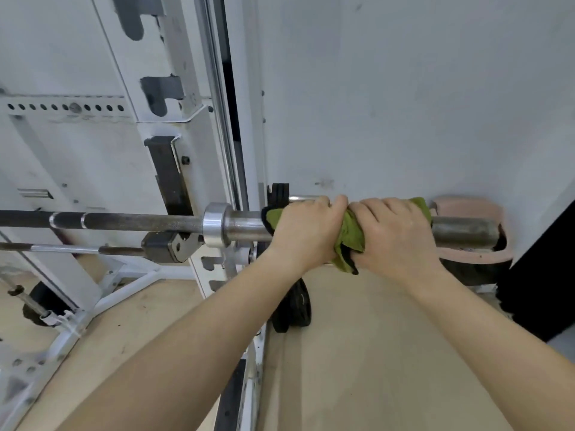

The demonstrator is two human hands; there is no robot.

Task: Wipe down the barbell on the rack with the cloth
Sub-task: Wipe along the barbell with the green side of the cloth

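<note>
The green cloth (350, 234) is wrapped round the barbell (245, 227) on the white rack (161, 119) and gripped by the curled fingers of 2 hands, left hand (306, 227) and right hand (393, 230).

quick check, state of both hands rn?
Left hand: closed, gripping the green cloth wrapped on the barbell sleeve.
Right hand: closed, gripping the same cloth on the sleeve.

Both arms are bare: left forearm (193, 331), right forearm (485, 331), and 2 uncovered hands, left hand (306, 227), right hand (395, 231)
</note>
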